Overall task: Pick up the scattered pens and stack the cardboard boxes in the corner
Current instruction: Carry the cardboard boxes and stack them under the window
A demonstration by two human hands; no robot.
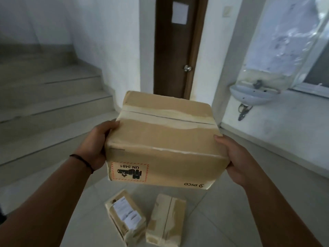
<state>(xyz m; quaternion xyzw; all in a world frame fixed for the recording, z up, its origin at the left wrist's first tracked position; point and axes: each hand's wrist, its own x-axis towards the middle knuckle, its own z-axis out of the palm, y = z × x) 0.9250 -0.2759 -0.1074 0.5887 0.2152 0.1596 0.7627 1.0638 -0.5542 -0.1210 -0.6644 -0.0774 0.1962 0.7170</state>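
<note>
Fingers of left hand (97, 145), right hand (236, 157) clamp cardboard box (163, 139); label "UN 3481", "PICO" print inverted.

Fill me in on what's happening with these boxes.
A person holds a large cardboard box up off the floor, the left hand gripping one side and the right hand the other. Two smaller boxes lie side by side on the tiled floor below it, not yet stacked. No pens are in view.
</note>
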